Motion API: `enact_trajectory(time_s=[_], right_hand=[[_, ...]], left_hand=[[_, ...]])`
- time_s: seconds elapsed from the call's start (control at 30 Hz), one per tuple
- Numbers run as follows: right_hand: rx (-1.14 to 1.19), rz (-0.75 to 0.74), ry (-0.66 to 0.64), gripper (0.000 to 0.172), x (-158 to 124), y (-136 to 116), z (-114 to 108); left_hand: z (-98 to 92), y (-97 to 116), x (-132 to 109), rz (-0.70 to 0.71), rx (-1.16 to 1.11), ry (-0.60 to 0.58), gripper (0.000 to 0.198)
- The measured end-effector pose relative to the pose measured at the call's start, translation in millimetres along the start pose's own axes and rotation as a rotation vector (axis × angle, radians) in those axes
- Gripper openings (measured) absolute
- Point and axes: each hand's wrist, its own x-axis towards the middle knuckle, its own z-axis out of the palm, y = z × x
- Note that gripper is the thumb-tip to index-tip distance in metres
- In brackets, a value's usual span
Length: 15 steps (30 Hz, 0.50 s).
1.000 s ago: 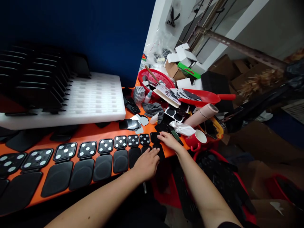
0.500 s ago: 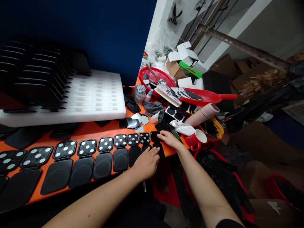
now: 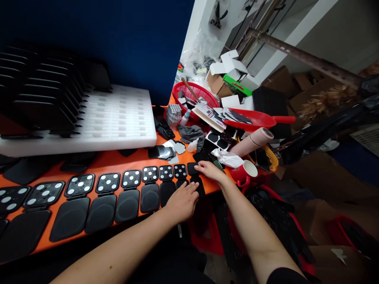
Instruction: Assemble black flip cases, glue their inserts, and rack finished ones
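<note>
A row of opened, hinged black square cases [image 3: 108,183] lies along the orange table. Their upper halves carry white dots; their lower halves are plain pads [image 3: 127,206]. At the row's right end, the last case's upper panel [image 3: 192,169] shows no white dots. My right hand [image 3: 209,171] has its fingertips closed at that panel's right edge. Lying over the lower pads at the same end is my left hand [image 3: 182,202], palm down with its fingers stretched out; it partly hides them.
White foam block [image 3: 124,118] holding upright black panels stands at the back left. Beyond my hands are thin plates [image 3: 162,152], a grey cloth [image 3: 191,135], a red basket [image 3: 211,100], a red dustpan [image 3: 257,120], a pink flask [image 3: 251,142] and a red mug [image 3: 240,173].
The view has shifted very slightly. Both hands stay at the last case, with almost no movement.
</note>
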Motion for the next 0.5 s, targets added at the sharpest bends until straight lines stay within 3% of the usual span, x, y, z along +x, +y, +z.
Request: enact_trajectory(time_s=[0.3, 0.5], right_hand=[[-0.247, 0.078, 0.0, 0.034, 0, -10, 0], [-0.469, 0.111, 0.063, 0.045, 6, -24, -6]], left_hand=[[3.9, -2, -1, -0.002, 0.002, 0.009, 0.023], [1.0, -2, 0, 0.001, 0.005, 0.004, 0.024]])
